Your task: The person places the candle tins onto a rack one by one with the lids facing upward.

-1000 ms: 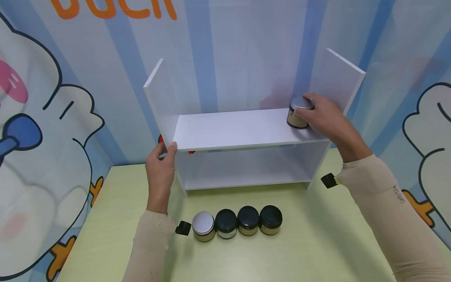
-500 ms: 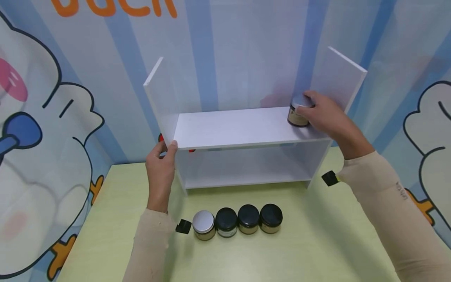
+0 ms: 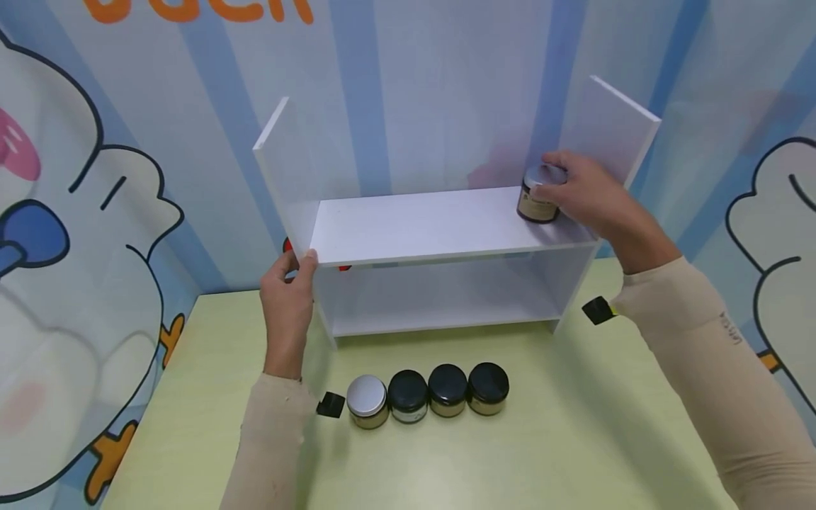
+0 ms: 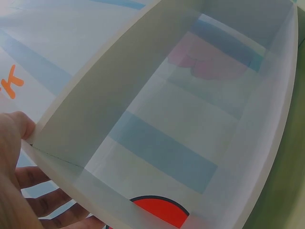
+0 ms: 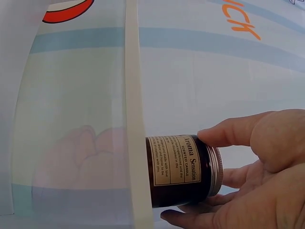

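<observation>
My right hand (image 3: 589,195) grips a scented candle jar (image 3: 537,205) round its silver lid. The jar stands upright on the upper board of a white shelf unit (image 3: 408,223), near its right side panel. In the right wrist view, the dark glass candle jar (image 5: 176,167) carries a tan label reading "Scented Candle". My left hand (image 3: 288,304) holds the left side panel's front edge, thumb at the corner of the upper board. In the left wrist view, the fingers (image 4: 50,205) curl behind that white panel (image 4: 66,174).
A row of several jars stands on the pale table (image 3: 210,397) before the shelf: a silver-lidded jar (image 3: 367,400) at the left, then black-lidded jars (image 3: 448,389). A lower shelf board (image 3: 440,312) lies under the upper one. A printed cartoon backdrop (image 3: 433,92) hangs behind.
The whole scene has shifted slightly upward in the head view. Both hands keep their holds, and the candle jar stays at the same spot on the upper board.
</observation>
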